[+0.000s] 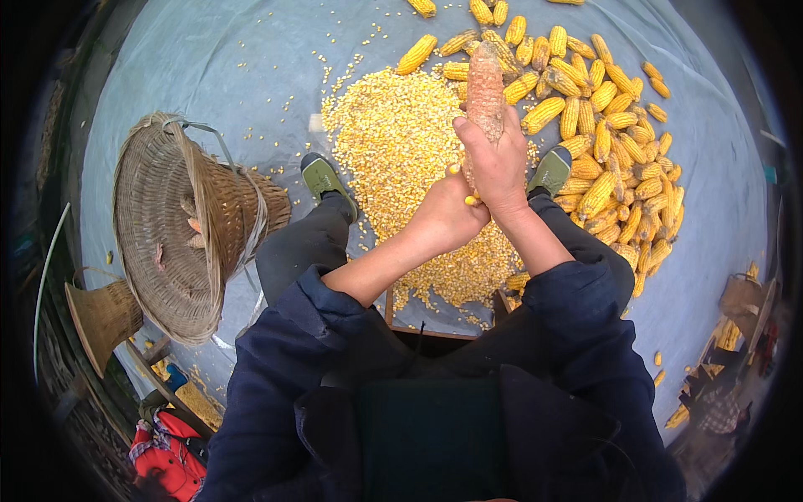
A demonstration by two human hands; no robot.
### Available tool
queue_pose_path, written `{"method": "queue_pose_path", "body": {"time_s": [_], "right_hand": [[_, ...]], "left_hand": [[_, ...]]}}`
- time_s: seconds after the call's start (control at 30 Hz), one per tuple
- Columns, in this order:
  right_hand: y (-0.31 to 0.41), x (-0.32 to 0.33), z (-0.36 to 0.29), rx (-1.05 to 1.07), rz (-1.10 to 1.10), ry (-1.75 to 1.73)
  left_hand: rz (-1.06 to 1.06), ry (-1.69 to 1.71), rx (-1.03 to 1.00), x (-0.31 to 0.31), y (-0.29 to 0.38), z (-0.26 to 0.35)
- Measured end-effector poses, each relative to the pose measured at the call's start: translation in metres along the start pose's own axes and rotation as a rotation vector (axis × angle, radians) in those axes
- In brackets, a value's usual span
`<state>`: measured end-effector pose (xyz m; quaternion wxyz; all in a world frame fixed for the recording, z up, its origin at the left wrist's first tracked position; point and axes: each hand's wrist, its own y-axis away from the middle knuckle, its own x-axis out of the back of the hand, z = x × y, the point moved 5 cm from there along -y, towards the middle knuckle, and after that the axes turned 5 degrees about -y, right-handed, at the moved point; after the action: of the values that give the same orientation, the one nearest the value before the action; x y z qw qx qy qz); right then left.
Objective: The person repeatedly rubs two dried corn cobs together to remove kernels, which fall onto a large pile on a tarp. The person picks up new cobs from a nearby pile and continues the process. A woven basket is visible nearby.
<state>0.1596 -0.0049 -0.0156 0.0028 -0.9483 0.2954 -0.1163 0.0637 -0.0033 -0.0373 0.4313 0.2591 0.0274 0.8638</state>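
A mostly stripped corn cob (485,88), reddish and bare of kernels on its visible side, points away from me above the kernel heap. My right hand (500,160) is wrapped around its lower half, thumb along the near side. Pressed against that hand, my left hand (446,210) is closed about the cob's lower end, which the fingers mostly hide. A few yellow kernels (472,201) show between the two hands. Beneath them spreads a wide heap of loose corn kernels (395,150), lying between my green shoes.
Unshelled corn ears (618,157) are piled at the right on a grey-blue sheet (715,188). At the left a large wicker basket (163,219) lies tipped, several cobs inside, beside a smaller basket (106,320). A person in red (166,455) is at lower left.
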Motion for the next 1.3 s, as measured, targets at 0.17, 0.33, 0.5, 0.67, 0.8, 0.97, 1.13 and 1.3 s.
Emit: {"method": "queue_pose_path", "body": {"time_s": [0.17,0.33,0.5,0.67,0.8,0.97,1.13,1.3], "right_hand": [[-0.011,0.001,0.019,-0.338,-0.036,-0.485],[-0.009,0.011,0.007,-0.175,-0.234,-0.401],[-0.007,0.010,-0.009,-0.116,-0.326,-0.287],[-0.006,0.011,-0.008,-0.026,-0.354,-0.173],[0.001,0.000,-0.006,0.012,-0.160,0.006],[-0.005,-0.002,0.018,-0.226,0.000,-0.293],[-0.024,0.024,0.010,-0.421,-0.100,-0.844],[-0.020,0.023,0.016,-0.357,-0.244,-0.623]], "left_hand": [[-0.092,-0.173,0.235,0.011,-0.010,-0.011],[-0.268,0.285,0.259,0.024,-0.008,0.002],[-0.240,0.326,0.275,0.028,-0.007,0.002],[-0.230,0.296,0.290,0.029,-0.011,0.006],[-0.094,-0.001,0.075,0.009,-0.005,0.003],[-0.078,0.006,0.201,-0.002,-0.013,-0.015],[-0.266,0.428,0.272,0.020,-0.006,0.003],[-0.420,0.604,0.297,0.024,0.007,0.007]]}}
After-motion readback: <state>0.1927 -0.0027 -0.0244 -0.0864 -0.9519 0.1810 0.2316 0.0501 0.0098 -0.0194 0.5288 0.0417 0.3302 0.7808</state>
